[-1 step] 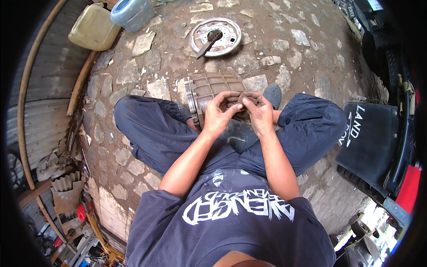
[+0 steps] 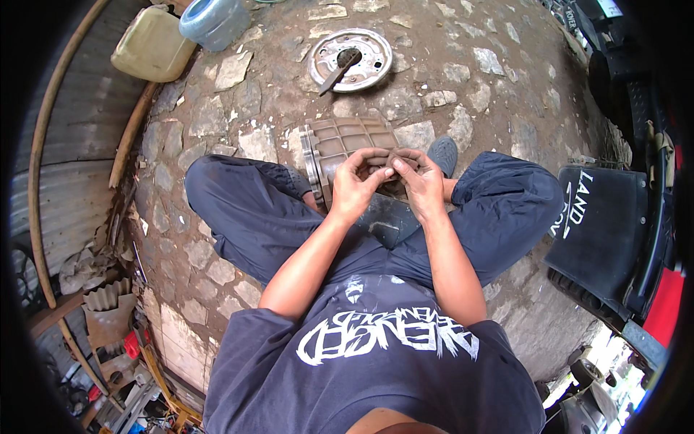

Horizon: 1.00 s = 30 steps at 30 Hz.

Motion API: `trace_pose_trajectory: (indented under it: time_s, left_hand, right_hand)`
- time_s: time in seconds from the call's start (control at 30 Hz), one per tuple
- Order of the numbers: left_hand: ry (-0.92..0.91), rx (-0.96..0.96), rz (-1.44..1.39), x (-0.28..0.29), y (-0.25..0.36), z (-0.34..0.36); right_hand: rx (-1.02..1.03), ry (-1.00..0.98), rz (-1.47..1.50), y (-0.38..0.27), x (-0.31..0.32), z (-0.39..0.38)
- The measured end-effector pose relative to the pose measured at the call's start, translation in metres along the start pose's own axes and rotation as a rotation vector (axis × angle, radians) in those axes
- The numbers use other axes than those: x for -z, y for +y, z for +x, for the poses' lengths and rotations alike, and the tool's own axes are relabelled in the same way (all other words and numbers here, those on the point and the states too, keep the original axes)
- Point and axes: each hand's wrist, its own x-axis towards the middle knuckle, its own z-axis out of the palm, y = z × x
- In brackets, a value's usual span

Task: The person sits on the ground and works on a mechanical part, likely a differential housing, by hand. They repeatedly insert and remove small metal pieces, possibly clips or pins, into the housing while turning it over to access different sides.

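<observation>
My left hand (image 2: 353, 189) and my right hand (image 2: 425, 189) meet in front of me, fingers curled and thumb tips close together. Between the fingertips is a small dark piece, too hidden to name. Just beyond and below them, between my legs, lies a ribbed metal housing (image 2: 354, 134) with a flange at its left end. Its near side is partly covered by my hands. A dark, flat-topped object (image 2: 387, 218) lies between my forearms, closer to my body.
Beyond the housing, a round metal wheel rim (image 2: 374, 50) lies on the stone paving with a dark flat tool (image 2: 335, 78) across it. A yellowish jerrycan (image 2: 153, 45) and a blue plastic container (image 2: 215, 23) stand far left. A black mudflap (image 2: 603, 217) hangs at right.
</observation>
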Motion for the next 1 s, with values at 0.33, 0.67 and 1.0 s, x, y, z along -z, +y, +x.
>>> trace_pose_trajectory:
  time_s: [0.33, 0.67, 1.0]
  left_hand:
    - [0.279, -0.201, 0.765, 0.01, -0.014, 0.024]
    - [0.758, -0.296, 0.899, 0.07, -0.022, 0.059]
    - [0.82, 0.125, 0.998, 0.082, -0.039, 0.07]
  right_hand:
    - [0.144, 0.107, -0.353, 0.001, 0.014, 0.016]
    - [0.194, 0.296, -1.38, -0.024, 0.033, 0.048]
    - [0.117, -0.144, -1.7, -0.01, 0.044, 0.092]
